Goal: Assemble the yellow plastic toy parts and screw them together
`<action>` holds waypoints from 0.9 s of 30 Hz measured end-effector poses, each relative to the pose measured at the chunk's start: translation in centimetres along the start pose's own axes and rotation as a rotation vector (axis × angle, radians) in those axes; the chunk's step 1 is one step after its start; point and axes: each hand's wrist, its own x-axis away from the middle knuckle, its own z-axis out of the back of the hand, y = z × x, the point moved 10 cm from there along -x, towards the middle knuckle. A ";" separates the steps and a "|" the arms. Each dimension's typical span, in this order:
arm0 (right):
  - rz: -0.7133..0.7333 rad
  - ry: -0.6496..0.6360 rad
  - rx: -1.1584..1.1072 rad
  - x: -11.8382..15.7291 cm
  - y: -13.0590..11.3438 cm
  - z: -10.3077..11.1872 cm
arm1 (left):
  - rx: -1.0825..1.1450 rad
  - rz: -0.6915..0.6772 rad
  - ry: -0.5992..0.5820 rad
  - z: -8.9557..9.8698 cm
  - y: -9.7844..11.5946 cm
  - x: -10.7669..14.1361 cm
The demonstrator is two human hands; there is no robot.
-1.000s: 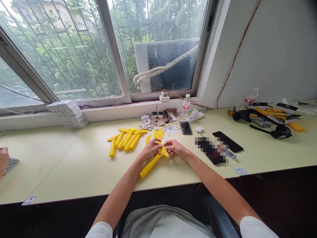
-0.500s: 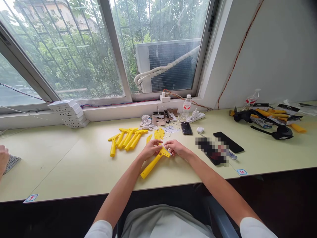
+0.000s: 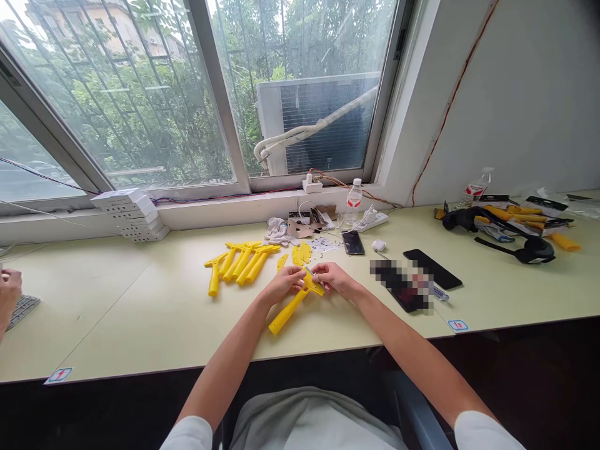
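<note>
A yellow plastic handle (image 3: 290,311) lies across my grasp, its forked head up by my fingers and its tail pointing down-left. My left hand (image 3: 282,284) is shut around the handle near its head. My right hand (image 3: 332,277) pinches a small silver piece (image 3: 308,272) at that head, between the two hands. The fingers partly hide the piece, so its exact shape cannot be made out. Close by on the left lie several similar yellow handles (image 3: 239,264), with flat yellow parts (image 3: 301,254) just beyond my hands.
A co-worker's hand (image 3: 9,290) rests by a keyboard (image 3: 22,307) at far left. Behind my hands are a white glove, cardboard scraps, small parts and a water bottle (image 3: 354,201). On the right are phones and a black-and-yellow tool heap (image 3: 506,222). The desk edge runs in front.
The yellow handle has turned slightly, its tail swinging to the right. My hands have drawn closer together around its head, and the silver piece now shows between my fingers.
</note>
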 end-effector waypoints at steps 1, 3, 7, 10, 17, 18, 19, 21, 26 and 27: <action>0.000 0.020 -0.004 0.0 -0.1 0.2 | 0.012 0.025 -0.059 -0.6 -0.1 0.1; -0.003 0.033 -0.018 0.1 -0.2 0.3 | 0.023 0.060 -0.161 -1.6 -0.3 0.5; -0.010 -0.011 -0.033 0.3 -0.1 -0.1 | 0.007 0.073 -0.178 -2.1 -0.1 0.9; -0.010 -0.039 -0.047 0.2 0.3 -0.2 | -0.023 0.050 -0.149 -2.3 0.4 1.0; -0.011 -0.068 -0.075 -0.2 1.0 -0.2 | -0.100 0.043 -0.128 -2.5 0.9 1.2; -0.012 -0.068 -0.074 -0.2 1.1 -0.2 | -0.105 0.039 -0.123 -2.5 0.9 1.2; -0.013 -0.066 -0.072 -0.2 1.1 -0.2 | -0.110 0.035 -0.118 -2.4 0.9 1.2; -0.012 -0.062 -0.068 -0.2 1.1 -0.2 | -0.123 0.024 -0.114 -2.4 0.9 1.1; 0.001 -0.072 -0.051 0.2 0.5 -0.4 | -0.200 0.024 -0.094 -2.0 0.6 1.0; 0.003 -0.076 -0.043 0.3 0.3 -0.5 | -0.216 0.024 -0.086 -1.8 0.5 1.0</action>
